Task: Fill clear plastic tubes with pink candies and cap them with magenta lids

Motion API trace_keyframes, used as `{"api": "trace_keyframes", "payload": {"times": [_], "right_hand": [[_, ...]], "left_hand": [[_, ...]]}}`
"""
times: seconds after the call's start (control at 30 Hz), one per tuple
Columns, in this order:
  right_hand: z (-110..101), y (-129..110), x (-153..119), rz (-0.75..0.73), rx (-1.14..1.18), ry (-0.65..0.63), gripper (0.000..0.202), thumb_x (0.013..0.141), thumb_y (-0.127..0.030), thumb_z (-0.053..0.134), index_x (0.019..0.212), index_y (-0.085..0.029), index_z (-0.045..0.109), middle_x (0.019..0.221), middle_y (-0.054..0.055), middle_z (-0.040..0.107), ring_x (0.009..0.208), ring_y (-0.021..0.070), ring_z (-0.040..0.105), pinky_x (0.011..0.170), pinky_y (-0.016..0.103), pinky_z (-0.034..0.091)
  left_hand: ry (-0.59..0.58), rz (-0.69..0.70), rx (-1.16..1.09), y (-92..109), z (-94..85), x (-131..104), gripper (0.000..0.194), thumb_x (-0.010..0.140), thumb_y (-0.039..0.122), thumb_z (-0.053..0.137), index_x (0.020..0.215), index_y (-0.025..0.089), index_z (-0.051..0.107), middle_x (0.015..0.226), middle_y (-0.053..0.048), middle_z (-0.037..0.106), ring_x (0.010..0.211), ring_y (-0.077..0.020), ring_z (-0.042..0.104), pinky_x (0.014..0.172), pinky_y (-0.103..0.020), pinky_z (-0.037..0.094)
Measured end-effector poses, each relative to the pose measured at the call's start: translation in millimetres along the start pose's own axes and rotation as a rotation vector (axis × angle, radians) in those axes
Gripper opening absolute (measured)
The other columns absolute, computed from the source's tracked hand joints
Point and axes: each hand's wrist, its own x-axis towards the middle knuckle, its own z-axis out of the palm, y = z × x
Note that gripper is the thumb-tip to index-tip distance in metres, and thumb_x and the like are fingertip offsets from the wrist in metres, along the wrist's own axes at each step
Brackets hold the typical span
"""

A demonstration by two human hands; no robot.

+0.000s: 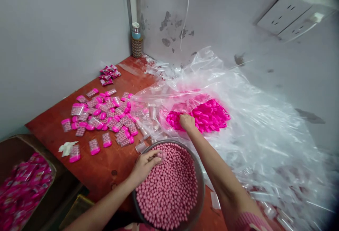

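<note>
My left hand is over the upper left of a round bowl full of small pink balls. Its fingers pinch a small clear plastic container, partly hidden by the fingers and hard to see against the balls. Reaching into an open clear plastic bag, my right hand touches a heap of bright pink plastic caps. The fingers there are bent closed, and whatever lies between them is hidden. Left of the bag lie many filled clear containers with pink caps.
Empty clear containers lie between bag and bowl. Pink packets sit on the red table near the wall. A box of pink packets stands lower left. A bottle rises from a woven holder in the corner.
</note>
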Motion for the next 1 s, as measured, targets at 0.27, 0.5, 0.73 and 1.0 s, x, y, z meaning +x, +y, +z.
{"api": "trace_keyframes", "payload": {"times": [0.27, 0.5, 0.73, 1.0], "right_hand": [[-22.2, 16.8, -76.5, -0.253, 0.620, 0.272, 0.027, 0.075, -0.030, 0.052, 0.098, -0.018, 0.057, 0.091, 0.007, 0.059, 0.081, 0.0175, 0.056, 0.069, 0.028, 0.044], [-8.9, -13.5, -186.9, -0.509, 0.948, 0.157, 0.020, 0.075, -0.032, 0.055, 0.091, -0.022, 0.059, 0.083, 0.002, 0.060, 0.077, 0.0150, 0.054, 0.069, 0.027, 0.042], [6.2, -10.2, -213.7, -0.465, 0.892, 0.239, 0.015, 0.073, -0.031, 0.058, 0.078, -0.017, 0.054, 0.069, 0.001, 0.054, 0.063, 0.0119, 0.048, 0.058, 0.023, 0.038], [-5.6, -6.4, -240.2, -0.560, 0.897, 0.121, 0.012, 0.075, -0.028, 0.055, 0.079, -0.017, 0.055, 0.069, 0.001, 0.052, 0.064, 0.0120, 0.047, 0.058, 0.023, 0.037]], "left_hand": [[0.070, 0.094, 0.152, 2.1, 8.8, 5.0, 0.027, 0.076, 0.031, 0.049, 0.097, 0.019, 0.061, 0.099, -0.003, 0.064, 0.091, -0.0178, 0.057, 0.082, -0.029, 0.042], [0.016, 0.266, 0.390, 16.7, 25.1, -8.8, 0.025, 0.077, 0.024, 0.050, 0.099, 0.020, 0.061, 0.097, -0.002, 0.065, 0.088, -0.0161, 0.058, 0.080, -0.026, 0.042], [-0.076, 0.388, 0.450, 15.8, 32.5, -23.2, 0.023, 0.077, 0.023, 0.050, 0.096, 0.019, 0.063, 0.092, -0.003, 0.066, 0.082, -0.0152, 0.059, 0.076, -0.025, 0.044], [-0.194, 0.397, 0.476, 23.0, 35.5, -37.2, 0.020, 0.079, 0.025, 0.049, 0.088, 0.019, 0.065, 0.082, -0.002, 0.067, 0.074, -0.0133, 0.060, 0.069, -0.022, 0.043]]}}
